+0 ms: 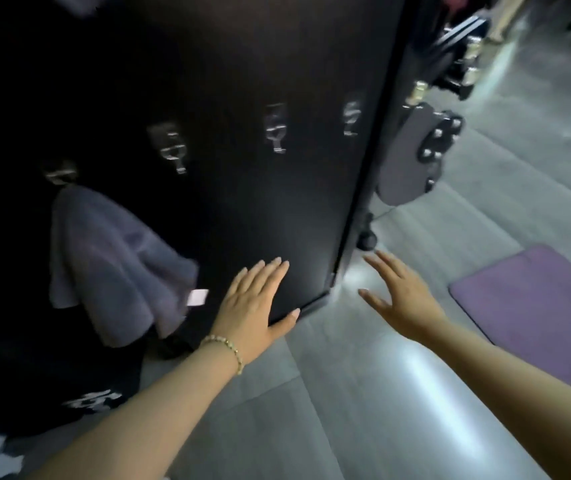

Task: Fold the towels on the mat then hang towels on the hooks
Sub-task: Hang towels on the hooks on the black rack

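Both spread and empty, the left hand (253, 299) is held beside the hung towel (111, 261), the right hand (402, 299) nearer the purple mat (537, 299) lying to its right.

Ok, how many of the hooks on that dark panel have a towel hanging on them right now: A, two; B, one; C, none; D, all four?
B: only the grey towel hangs from the leftmost hook, while the other three hooks are bare.
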The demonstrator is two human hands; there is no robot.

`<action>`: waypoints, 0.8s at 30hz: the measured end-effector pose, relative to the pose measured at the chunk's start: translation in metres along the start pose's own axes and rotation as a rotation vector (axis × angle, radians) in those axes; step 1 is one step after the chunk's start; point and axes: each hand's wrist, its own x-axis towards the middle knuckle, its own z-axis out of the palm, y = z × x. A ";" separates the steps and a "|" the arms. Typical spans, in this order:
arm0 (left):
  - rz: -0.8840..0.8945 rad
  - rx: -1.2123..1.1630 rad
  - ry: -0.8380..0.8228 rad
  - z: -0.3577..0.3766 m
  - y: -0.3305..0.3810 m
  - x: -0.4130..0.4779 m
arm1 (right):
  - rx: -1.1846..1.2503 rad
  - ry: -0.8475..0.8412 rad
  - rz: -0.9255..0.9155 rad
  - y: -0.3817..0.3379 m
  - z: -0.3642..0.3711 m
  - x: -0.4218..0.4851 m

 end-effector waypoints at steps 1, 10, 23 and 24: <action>0.032 0.031 -0.061 0.006 0.019 0.018 | -0.034 0.012 0.060 0.032 -0.011 -0.012; 0.290 0.100 -0.287 0.095 0.266 0.152 | -0.109 0.186 0.553 0.306 -0.129 -0.163; 0.729 0.027 -0.420 0.235 0.726 0.318 | -0.055 0.273 1.199 0.621 -0.251 -0.391; 0.788 0.031 -0.438 0.244 0.753 0.320 | -0.044 0.283 1.240 0.633 -0.253 -0.404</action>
